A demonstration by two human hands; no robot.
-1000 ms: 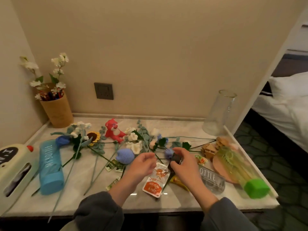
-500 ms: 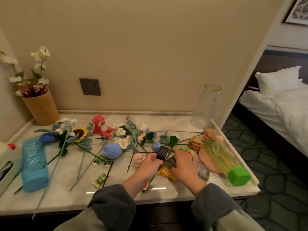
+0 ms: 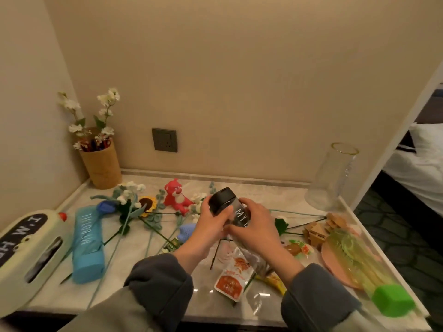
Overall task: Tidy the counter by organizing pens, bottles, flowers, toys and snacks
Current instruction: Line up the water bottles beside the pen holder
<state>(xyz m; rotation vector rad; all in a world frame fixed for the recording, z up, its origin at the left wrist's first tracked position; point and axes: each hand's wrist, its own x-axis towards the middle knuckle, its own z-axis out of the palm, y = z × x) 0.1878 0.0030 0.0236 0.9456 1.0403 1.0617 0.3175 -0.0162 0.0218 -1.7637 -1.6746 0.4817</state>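
Both hands are raised over the middle of the surface (image 3: 299,195) and wrapped round one clear bottle (image 3: 241,215) with a black cap. The left hand (image 3: 211,226) curls its fingers round the cap end. The right hand (image 3: 254,233) closes round the body just below white lettering. We note the bottle is clear of the surface, tilted, cap pointing up and away from us. Directly under the hands lies an orange snack packet (image 3: 233,274), with a yellow packet (image 3: 273,281) just beside it on the right. A blue bottle (image 3: 87,245) lies on its side at the left, near a pale tissue box (image 3: 26,250) at the edge. At the right a green-capped bottle (image 3: 359,262) lies across a pink plate (image 3: 335,264), touching it, with a wooden toy (image 3: 316,230) just behind. Knitted flowers (image 3: 147,203) with long stems are scattered flat across the middle, and a red toy (image 3: 176,196) sits among them towards the wall. A brown cup (image 3: 100,164) stands upright in the back left corner holding pens (image 3: 96,144) and white blossom sprigs. An upright glass vase (image 3: 333,176) stands in the back right corner, well apart from the cup.
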